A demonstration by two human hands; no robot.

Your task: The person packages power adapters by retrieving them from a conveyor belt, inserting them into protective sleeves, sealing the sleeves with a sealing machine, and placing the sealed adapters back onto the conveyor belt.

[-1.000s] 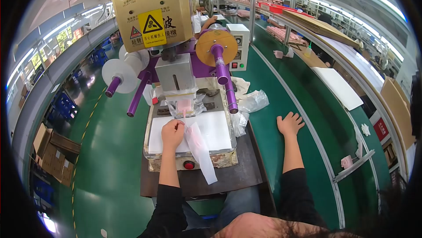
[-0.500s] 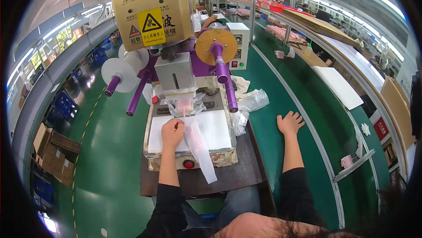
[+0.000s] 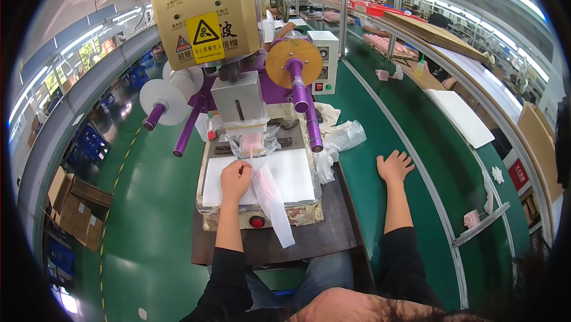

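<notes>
My left hand (image 3: 235, 181) is closed in a fist over the white sheet on the machine's bed, its fingertips beside the upper end of a translucent white strip (image 3: 277, 215). What the fingers hold, if anything, is hidden. The strip looks pinkish near its top and hangs over the bed's front edge. Just beyond, a pink piece (image 3: 251, 141) lies among clear plastic film beneath the grey press head (image 3: 238, 99). Off to the right, my right hand (image 3: 394, 167) rests on the green belt with its fingers spread, holding nothing.
A gold control box (image 3: 205, 15) and purple rollers (image 3: 312, 125) overhang the bed. Crumpled clear plastic (image 3: 345, 136) lies right of it. A red button (image 3: 257, 222) is on the bed's front. Metal rails (image 3: 410, 161) border the belt. A person's hand shows behind the machine.
The whole view has shifted very slightly. Both hands, the strip and the pink piece keep their places.
</notes>
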